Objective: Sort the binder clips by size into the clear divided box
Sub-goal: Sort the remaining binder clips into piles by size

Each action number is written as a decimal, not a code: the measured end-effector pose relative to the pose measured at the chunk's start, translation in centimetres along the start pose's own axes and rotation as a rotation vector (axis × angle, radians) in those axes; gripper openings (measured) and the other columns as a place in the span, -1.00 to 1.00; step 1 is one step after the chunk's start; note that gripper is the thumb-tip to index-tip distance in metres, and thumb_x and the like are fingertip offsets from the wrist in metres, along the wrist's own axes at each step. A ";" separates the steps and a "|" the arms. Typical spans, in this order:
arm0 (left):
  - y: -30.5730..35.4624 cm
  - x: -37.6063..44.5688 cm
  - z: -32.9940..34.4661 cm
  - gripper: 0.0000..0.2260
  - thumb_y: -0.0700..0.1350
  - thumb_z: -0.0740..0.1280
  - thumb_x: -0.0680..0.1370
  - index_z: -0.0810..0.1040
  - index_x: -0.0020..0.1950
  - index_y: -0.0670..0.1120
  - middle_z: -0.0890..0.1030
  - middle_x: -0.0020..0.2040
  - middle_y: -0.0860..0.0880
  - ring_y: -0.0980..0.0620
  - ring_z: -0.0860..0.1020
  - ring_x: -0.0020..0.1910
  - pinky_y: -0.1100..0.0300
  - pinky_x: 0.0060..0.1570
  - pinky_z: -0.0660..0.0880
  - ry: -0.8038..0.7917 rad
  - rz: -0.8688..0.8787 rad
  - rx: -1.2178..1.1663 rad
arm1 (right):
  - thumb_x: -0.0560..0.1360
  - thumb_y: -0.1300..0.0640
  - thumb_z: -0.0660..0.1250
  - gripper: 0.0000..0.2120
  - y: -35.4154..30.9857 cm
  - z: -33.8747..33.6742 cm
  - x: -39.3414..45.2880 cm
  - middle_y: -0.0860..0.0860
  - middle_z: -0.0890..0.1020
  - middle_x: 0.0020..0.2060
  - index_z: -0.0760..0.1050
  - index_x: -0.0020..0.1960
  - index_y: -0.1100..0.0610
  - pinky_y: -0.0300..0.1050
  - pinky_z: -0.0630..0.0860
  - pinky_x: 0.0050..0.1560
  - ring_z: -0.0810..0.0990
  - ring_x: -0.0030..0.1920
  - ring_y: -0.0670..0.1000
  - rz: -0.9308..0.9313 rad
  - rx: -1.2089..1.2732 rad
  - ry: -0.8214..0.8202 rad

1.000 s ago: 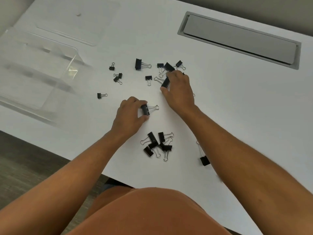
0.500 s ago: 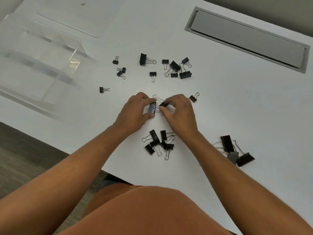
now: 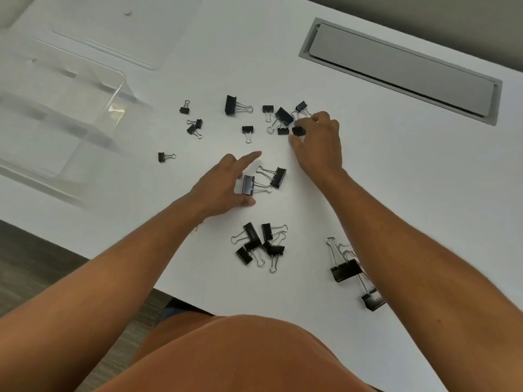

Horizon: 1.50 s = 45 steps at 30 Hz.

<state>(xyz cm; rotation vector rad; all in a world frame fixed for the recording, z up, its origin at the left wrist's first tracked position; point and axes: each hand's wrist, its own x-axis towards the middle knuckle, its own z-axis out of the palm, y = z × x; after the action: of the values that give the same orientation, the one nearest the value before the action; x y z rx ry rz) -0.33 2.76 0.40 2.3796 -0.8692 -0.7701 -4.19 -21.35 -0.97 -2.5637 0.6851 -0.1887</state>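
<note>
Black binder clips of differing sizes lie scattered on the white table (image 3: 396, 179). My left hand (image 3: 220, 188) is spread with the index finger straight, beside a medium clip (image 3: 248, 185) that lies between finger and thumb; a second medium clip (image 3: 278, 177) lies next to it. My right hand (image 3: 319, 145) reaches into the far cluster and curls thumb and fingers round a black clip (image 3: 298, 131). The clear divided box (image 3: 113, 108) stands at the far left, with no clips visible in it.
A pile of medium clips (image 3: 260, 244) lies near the table's front edge, and large clips (image 3: 345, 270) lie partly under my right forearm. Small clips (image 3: 195, 127) sit near the box. A clear lid (image 3: 127, 32) lies at the back left. A grey cable hatch (image 3: 396, 69) is at the back right.
Both hands have let go of the two medium clips, which now lie side by side. My right hand moved up to the far cluster and closed on another clip; my left hand opened.
</note>
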 end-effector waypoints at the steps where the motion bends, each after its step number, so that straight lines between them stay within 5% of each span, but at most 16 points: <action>1: -0.2 0.2 -0.1 -0.10 0.03 0.60 0.46 0.15 0.65 0.25 0.38 0.18 0.03 0.12 0.45 0.07 0.15 0.04 0.39 -0.023 -0.003 0.001 | 0.59 0.06 0.37 -0.72 0.2 0.2 0.1 0.09 0.54 0.22 0.63 0.26 0.10 0.04 0.52 0.21 0.44 0.27 0.18 0.002 0.021 -0.004; 4: -0.4 0.5 -0.3 -0.11 0.05 0.62 0.42 0.21 0.63 0.21 0.36 0.15 0.06 0.27 0.44 -0.03 0.22 -0.08 0.38 -0.041 -0.015 -0.016 | 0.54 0.14 0.39 -0.79 0.8 0.1 -0.1 0.11 0.57 0.12 0.64 0.15 0.15 -0.06 0.50 0.17 0.55 0.18 0.16 0.026 0.123 0.074; 9: -0.5 0.7 -0.2 -0.14 0.03 0.64 0.39 0.26 0.59 0.13 0.40 0.15 0.05 0.34 0.41 -0.08 0.32 -0.19 0.32 -0.011 -0.032 -0.047 | 0.51 0.17 0.42 -0.82 0.1 -2.4 -3.8 0.01 0.62 0.06 0.63 0.11 0.13 -0.20 0.56 0.06 0.59 -0.06 -0.15 0.026 0.374 0.263; 15: -0.7 0.8 0.1 -0.12 0.05 0.67 0.35 0.29 0.56 0.14 0.43 0.12 0.04 0.20 0.45 -0.05 0.24 -0.17 0.35 0.020 -0.032 -0.063 | 0.49 0.23 0.48 -0.81 -1.6 0.0 -10.4 0.02 0.65 0.10 0.62 0.10 0.15 -0.17 0.46 0.25 0.59 0.17 0.06 -0.328 0.312 0.008; 19: -0.6 0.8 0.1 -0.15 0.02 0.67 0.36 0.32 0.55 0.13 0.43 0.12 0.02 0.30 0.43 -0.10 0.27 -0.17 0.35 0.022 -0.015 -0.078 | 0.49 0.23 0.47 -0.69 -1.5 1.2 -10.6 -0.01 0.62 0.17 0.60 0.22 0.11 -0.18 0.43 0.28 0.52 0.25 0.07 -0.366 0.238 -0.083; 23: -0.5 0.6 0.0 -0.19 0.01 0.65 0.39 0.34 0.55 0.15 0.40 0.12 0.05 0.34 0.42 -0.11 0.33 -0.16 0.33 0.031 -0.007 -0.074 | 0.47 0.11 0.50 -0.50 -1.5 0.7 -10.0 -0.02 0.52 0.33 0.52 0.39 0.04 -0.47 0.18 0.33 0.40 0.39 0.03 -0.285 0.267 -0.109; 26: -0.6 0.6 0.0 -0.26 0.01 0.64 0.40 0.40 0.51 0.16 0.39 0.10 0.07 0.36 0.41 -0.11 0.36 -0.15 0.32 0.025 0.004 -0.077 | 0.50 0.06 0.51 -0.40 -1.3 0.6 -10.1 -0.04 0.48 0.43 0.43 0.50 0.01 -0.32 0.21 0.42 0.36 0.45 -0.01 -0.251 0.263 -0.187; 31: -0.6 0.6 0.3 -0.38 0.00 0.60 0.47 0.46 0.48 0.14 0.40 0.10 0.05 0.36 0.41 -0.13 0.22 -0.06 0.35 0.067 -0.001 -0.112 | 0.54 0.10 0.48 -0.59 -1.3 1.5 -11.7 -0.02 0.58 0.29 0.54 0.36 0.09 -0.34 0.25 0.31 0.44 0.34 0.03 -0.189 0.253 -0.082; 39: -0.7 0.6 0.4 -0.29 0.00 0.58 0.48 0.35 0.57 0.15 0.45 0.14 0.00 0.30 0.43 -0.14 0.32 -0.10 0.39 0.067 -0.012 -0.095 | 0.57 -0.06 0.41 -0.61 -2.7 1.4 -11.3 0.02 0.57 0.26 0.55 0.32 0.10 -0.14 0.40 0.28 0.46 0.27 0.07 -0.181 0.199 0.021; 42: -0.7 0.5 -1.1 -0.23 -0.11 0.53 0.49 0.25 0.61 0.18 0.47 0.15 0.00 0.18 0.48 -0.15 0.22 -0.08 0.45 -0.006 -0.038 -0.147 | 0.57 0.20 0.30 -0.71 -2.4 0.0 -7.2 0.09 0.61 0.22 0.56 0.28 0.16 -0.08 0.37 0.26 0.53 0.18 0.19 -0.248 0.165 0.134; 45: -0.7 1.7 -3.9 -0.30 -0.15 0.47 0.50 0.32 0.60 0.09 0.41 0.16 -0.04 0.21 0.45 -0.09 0.15 -0.03 0.43 0.073 0.000 -0.038 | 0.45 0.46 0.17 -0.44 -1.9 -1.2 -1.4 0.10 0.56 0.34 0.51 0.40 0.17 -0.04 0.42 0.27 0.47 0.20 0.25 -0.283 0.052 0.042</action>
<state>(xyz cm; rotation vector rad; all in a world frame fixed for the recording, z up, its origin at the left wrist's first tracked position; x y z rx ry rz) 3.53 3.04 2.22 2.3584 -0.8177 -0.6896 -4.92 -19.69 1.03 -2.6035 0.3233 -0.3484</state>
